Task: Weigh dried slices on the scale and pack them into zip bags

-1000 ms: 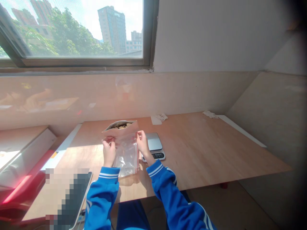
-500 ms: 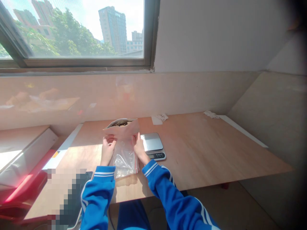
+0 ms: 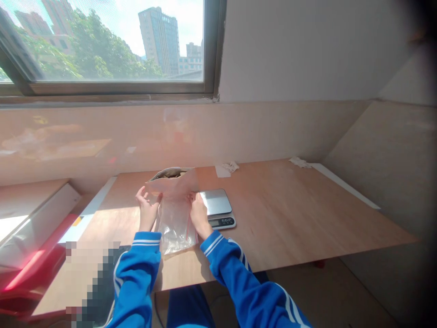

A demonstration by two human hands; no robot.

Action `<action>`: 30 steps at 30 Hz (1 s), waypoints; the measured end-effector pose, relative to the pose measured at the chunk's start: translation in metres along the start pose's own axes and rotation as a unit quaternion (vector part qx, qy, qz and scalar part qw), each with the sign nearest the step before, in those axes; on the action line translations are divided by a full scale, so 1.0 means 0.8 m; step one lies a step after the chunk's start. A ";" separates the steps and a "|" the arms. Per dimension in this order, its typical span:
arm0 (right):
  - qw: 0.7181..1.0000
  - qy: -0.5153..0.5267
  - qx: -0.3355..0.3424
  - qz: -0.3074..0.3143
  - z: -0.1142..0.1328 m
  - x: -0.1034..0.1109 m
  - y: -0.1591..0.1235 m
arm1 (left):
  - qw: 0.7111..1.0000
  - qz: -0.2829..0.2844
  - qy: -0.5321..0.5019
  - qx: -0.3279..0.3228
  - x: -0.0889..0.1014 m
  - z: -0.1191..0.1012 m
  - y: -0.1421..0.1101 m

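A clear plastic zip bag (image 3: 174,230) with a red line along its right side lies flat in front of me. Behind it stands a brown paper pouch (image 3: 172,186), its mouth gaping and brown pieces showing inside. My left hand (image 3: 148,212) is at the zip bag's left edge, fingers apart, the thumb close to the plastic. On the other side, my right hand (image 3: 200,213) has its fingers closed on the zip bag's upper right edge. Just right of that hand sits a digital kitchen scale (image 3: 216,202), its platform bare.
The wooden table (image 3: 290,209) reaches far to the right. Crumpled tissue (image 3: 232,167) and another white scrap (image 3: 299,162) lie at the back by the wall. A dark, partly blurred-out object (image 3: 105,282) is at the front left, near a red chair (image 3: 44,278).
My left hand has shifted left and its fingers have spread. The zip bag looks wider and its upper part overlaps the pouch's lower front more. My right hand stays at the bag's edge.
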State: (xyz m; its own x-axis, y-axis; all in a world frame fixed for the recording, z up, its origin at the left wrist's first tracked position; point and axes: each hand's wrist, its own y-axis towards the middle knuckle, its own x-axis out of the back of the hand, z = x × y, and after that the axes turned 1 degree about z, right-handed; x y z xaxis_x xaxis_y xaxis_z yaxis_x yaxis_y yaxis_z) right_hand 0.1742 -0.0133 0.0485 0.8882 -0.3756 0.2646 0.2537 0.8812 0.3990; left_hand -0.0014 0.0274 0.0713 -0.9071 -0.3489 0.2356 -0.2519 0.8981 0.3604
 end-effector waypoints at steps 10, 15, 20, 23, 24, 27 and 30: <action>0.971 -0.195 0.125 0.052 0.012 0.006 -0.011 | 0.992 0.066 0.071 0.078 -0.014 -0.008 0.046; 0.882 -0.308 0.220 0.282 -0.009 0.006 -0.016 | 0.987 0.063 0.126 0.080 -0.011 -0.002 0.063; 0.843 -0.353 0.214 0.344 -0.027 -0.003 -0.010 | 0.979 0.095 0.168 0.060 -0.002 -0.016 0.081; 0.863 -0.329 0.203 0.324 -0.028 0.001 0.001 | 0.971 0.107 0.211 0.033 0.001 -0.024 0.088; 0.881 -0.308 0.195 0.302 -0.027 0.005 0.007 | 0.968 0.112 0.223 0.025 0.002 -0.026 0.088; 0.948 -0.214 0.149 0.182 -0.024 0.023 0.031 | 0.967 0.118 0.225 0.014 0.000 -0.026 0.085; 0.984 -0.115 0.096 0.093 -0.030 0.035 0.063 | 0.975 0.121 0.183 0.043 -0.005 -0.025 0.079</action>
State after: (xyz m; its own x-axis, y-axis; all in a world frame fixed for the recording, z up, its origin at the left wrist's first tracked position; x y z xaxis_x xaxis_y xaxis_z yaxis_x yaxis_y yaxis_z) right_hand 0.2207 0.0276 0.0546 0.7962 -0.2867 0.5328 -0.0021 0.8792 0.4764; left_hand -0.0071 0.0800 0.1111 -0.7664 -0.1813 0.6163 -0.0863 0.9797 0.1808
